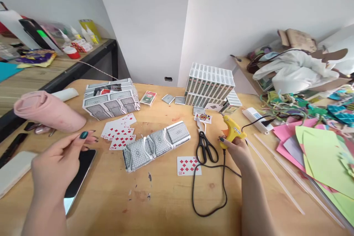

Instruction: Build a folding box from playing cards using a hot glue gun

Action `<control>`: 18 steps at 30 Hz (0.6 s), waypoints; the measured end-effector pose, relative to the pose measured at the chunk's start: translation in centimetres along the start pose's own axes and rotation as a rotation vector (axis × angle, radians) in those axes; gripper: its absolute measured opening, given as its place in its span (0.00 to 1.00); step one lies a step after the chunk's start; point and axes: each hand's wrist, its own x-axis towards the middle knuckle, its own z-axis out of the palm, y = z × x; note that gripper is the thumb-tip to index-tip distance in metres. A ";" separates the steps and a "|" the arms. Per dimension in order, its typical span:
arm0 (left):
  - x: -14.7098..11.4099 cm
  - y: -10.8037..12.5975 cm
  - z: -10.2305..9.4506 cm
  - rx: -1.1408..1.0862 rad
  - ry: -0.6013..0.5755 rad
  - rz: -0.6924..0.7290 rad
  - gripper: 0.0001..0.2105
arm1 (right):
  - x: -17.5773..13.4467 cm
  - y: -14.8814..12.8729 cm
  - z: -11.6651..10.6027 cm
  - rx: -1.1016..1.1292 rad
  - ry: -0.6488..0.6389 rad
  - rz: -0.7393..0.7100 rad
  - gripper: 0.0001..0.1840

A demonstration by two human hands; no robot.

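My right hand (235,147) is closed round a yellow hot glue gun (233,129), whose black cord loops over the table. Just left of it lie black-handled scissors (205,147) and a ten of diamonds (188,166). My left hand (59,158) is raised above a dark phone (83,177), thumb and fingers pinched together; anything between them is too small to make out. Between the hands lies a long panel covered in playing cards (159,145), with white strips across it. Loose playing cards (121,138) lie behind its left end.
Behind stand an open box made of cards (110,101) and a stack of card packs (208,84). A pink roll (49,112) lies at left. On the right are glue sticks (276,177), a power strip (257,120) and coloured paper (323,155).
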 end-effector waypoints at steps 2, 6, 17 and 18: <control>-0.6 -1.0 0.5 -0.056 -0.072 -0.127 0.19 | 0.1 0.0 -0.9 -0.184 0.064 0.010 0.25; -1.8 -1.4 1.1 -0.090 -0.159 -0.177 0.21 | -0.1 -0.4 -1.8 -0.445 0.209 0.037 0.20; -4.6 -0.2 2.6 -0.219 -0.223 -0.053 0.16 | -1.4 -4.0 -0.9 -1.366 0.278 0.095 0.29; -4.8 -0.1 2.7 -0.219 -0.232 -0.036 0.16 | -1.9 -4.6 -0.4 -1.344 0.307 0.056 0.27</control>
